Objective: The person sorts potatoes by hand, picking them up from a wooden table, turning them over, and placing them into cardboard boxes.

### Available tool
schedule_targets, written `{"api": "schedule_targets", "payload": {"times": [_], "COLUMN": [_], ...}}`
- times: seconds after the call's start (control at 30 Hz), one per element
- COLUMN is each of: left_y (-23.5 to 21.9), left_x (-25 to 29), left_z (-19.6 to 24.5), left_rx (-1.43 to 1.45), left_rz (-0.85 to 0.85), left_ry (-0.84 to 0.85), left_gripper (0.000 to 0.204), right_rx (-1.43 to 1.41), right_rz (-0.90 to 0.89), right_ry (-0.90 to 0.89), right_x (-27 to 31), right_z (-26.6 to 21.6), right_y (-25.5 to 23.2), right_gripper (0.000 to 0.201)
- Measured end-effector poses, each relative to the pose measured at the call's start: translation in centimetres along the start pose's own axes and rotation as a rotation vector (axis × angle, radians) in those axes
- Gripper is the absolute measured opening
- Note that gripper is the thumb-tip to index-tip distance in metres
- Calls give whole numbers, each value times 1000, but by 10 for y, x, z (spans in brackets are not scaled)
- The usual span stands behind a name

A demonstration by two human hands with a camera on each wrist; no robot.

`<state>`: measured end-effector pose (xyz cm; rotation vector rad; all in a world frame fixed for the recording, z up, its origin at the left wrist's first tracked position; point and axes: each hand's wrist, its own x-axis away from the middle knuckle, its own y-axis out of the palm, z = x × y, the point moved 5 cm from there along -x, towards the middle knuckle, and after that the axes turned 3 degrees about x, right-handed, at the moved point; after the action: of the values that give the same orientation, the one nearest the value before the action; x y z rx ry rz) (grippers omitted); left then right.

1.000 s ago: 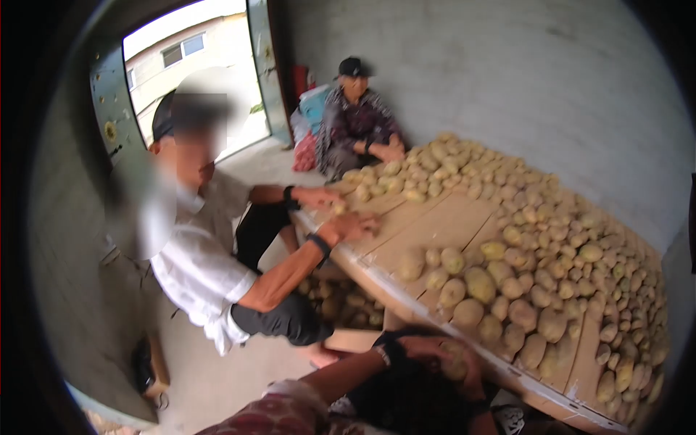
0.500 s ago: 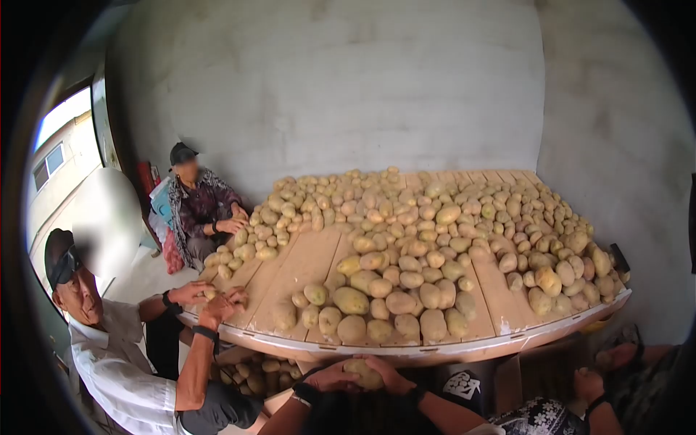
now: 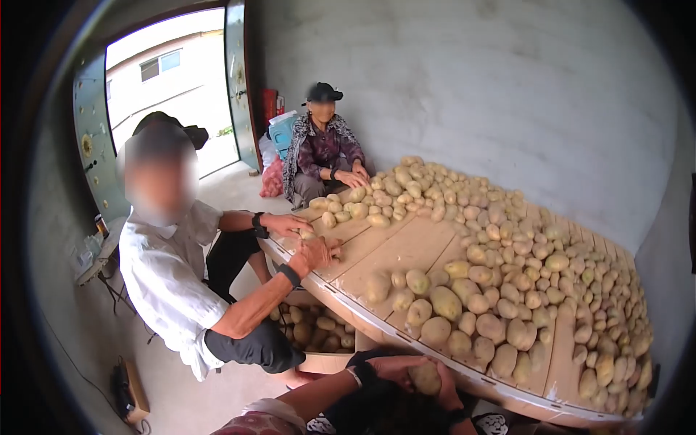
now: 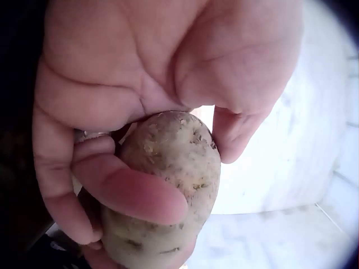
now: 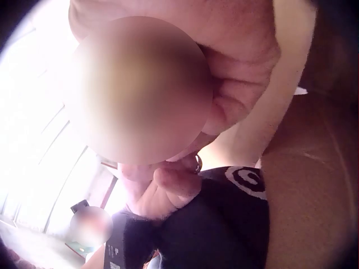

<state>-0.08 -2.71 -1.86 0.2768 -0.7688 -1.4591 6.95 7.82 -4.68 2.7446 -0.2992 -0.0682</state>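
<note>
Left hand (image 4: 162,67) curls round one potato (image 4: 174,145), one finger lying across its skin; the right hand (image 3: 451,393) wraps the opposite side, though a blur in the right wrist view hides how firmly. The potato sits between both palms, off the near side of the table (image 3: 406,250) and over dark clothing (image 3: 377,406). Its rounded shape and dirt-flecked skin could let it slip if either hold loosens, and with no tabletop beneath it would probably drop onto the clothing or the floor (image 3: 232,391) and bruise.

Just across the edge, larger potatoes (image 3: 435,331) lie close to the rim; a bump to the table could set one rolling, since bare planks offer little to stop it. Farther back, the heap (image 3: 500,217) might slide if pieces are pulled from its foot. Below, a box (image 3: 330,362) of potatoes stands close to a person in a white shirt (image 3: 170,283), whose foot could knock it. Another person (image 3: 326,152) sits by the heap's far end.
</note>
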Motion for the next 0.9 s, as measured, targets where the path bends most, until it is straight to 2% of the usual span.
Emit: {"api": "schedule_targets", "payload": {"times": [0.07, 0.1, 0.13, 0.23, 0.33, 0.43, 0.5, 0.53, 0.6, 0.67, 0.7, 0.73, 0.8, 0.83, 0.9], "left_y": [-10, -19, -18, -13, -6, -1, 8, 5, 4, 12, 15, 12, 2, -2, -8], "left_x": [-7, -11, -9, -8, 0, 0, 4, 4, 2, 2, 3, 3, -3, -5, -7], "left_z": [-10, -12, -9, -9, 2, 4, 11, 9, 2, 3, 6, 7, 1, -1, -1], "left_rx": [133, 78, 19, 29, -29, -31, -9, -5, -1, -20, -40, -38, 78, 100, 156], "left_rz": [-13, -21, 34, 16, 58, 21, -41, -30, -119, -136, -145, -132, -99, -57, -37], "left_ry": [-54, -76, 10, -6, 39, -29, 55, 59, 34, 41, 51, 60, 23, 17, 13], "left_gripper": [55, 55, 55, 50, 52, 52, 53, 53, 55, 54, 54, 54, 51, 49, 47], "right_rx": [-11, -38, -47, 0, 10, -23, -34, 29, 91, 220, 53, 54, 621, 382, 401], "right_rz": [6, 19, 25, 57, 53, 38, 34, 58, 75, 220, 243, 227, 144, 126, 110], "right_ry": [4, 5, 49, 45, 45, 34, 35, 19, 7, 177, 164, 168, -138, -74, -85], "right_x": [-6, -3, 1, 3, 2, 1, 4, 4, 5, 15, 18, 18, 16, 21, 24], "right_z": [1, 4, 4, -16, -14, -17, -16, -16, -22, -38, -41, -39, -43, -37, -45], "right_y": [-6, -7, -4, 7, 2, 3, 1, -6, -13, -26, -25, -25, -21, -16, -6], "right_gripper": [49, 50, 50, 53, 55, 56, 57, 57, 56, 54, 48, 48, 44, 41, 41]}}
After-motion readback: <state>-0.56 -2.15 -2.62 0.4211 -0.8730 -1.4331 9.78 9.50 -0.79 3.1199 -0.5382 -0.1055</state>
